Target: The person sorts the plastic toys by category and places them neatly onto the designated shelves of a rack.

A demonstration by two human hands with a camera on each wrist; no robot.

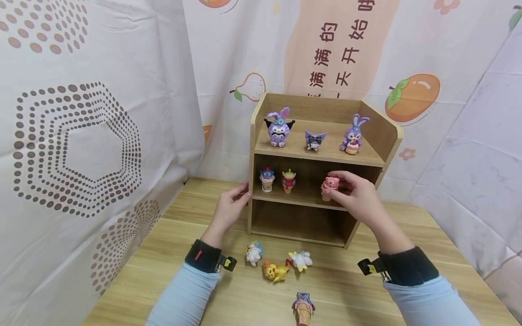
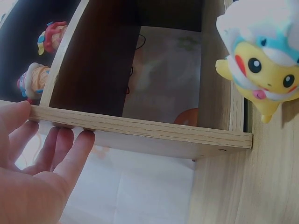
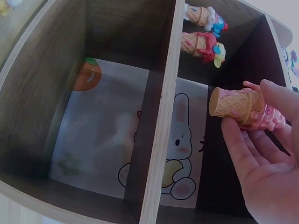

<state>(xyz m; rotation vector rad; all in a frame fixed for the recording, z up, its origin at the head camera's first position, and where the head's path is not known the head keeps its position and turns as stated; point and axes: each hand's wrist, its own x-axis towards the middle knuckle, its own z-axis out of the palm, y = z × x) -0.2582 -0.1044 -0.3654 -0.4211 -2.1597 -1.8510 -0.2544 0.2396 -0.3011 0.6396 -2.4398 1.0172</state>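
Note:
My right hand (image 1: 360, 197) pinches a pink character figurine (image 1: 331, 183) with a waffle-cone base between thumb and fingers. In the right wrist view the cone (image 3: 233, 103) is tilted within the middle compartment, clear of the board. My left hand (image 1: 229, 208) touches the left side panel of the small wooden shelf (image 1: 302, 158); in the left wrist view its thumb is at the front edge and its fairly straight fingers (image 2: 79, 149) rest against the outer face. On the middle board, left of the pink figurine, stand a blue-headed cone figurine (image 1: 267, 180) and a red-and-green one (image 1: 288, 181).
Three purple figurines stand on the top board, one of them a rabbit with cake (image 1: 352, 136). Before the shelf, on the wooden table (image 1: 228, 299), lie a white-blue figurine (image 1: 254, 253), a yellow one (image 1: 276, 270), a white one (image 1: 301, 260) and a cone figurine (image 1: 303, 309).

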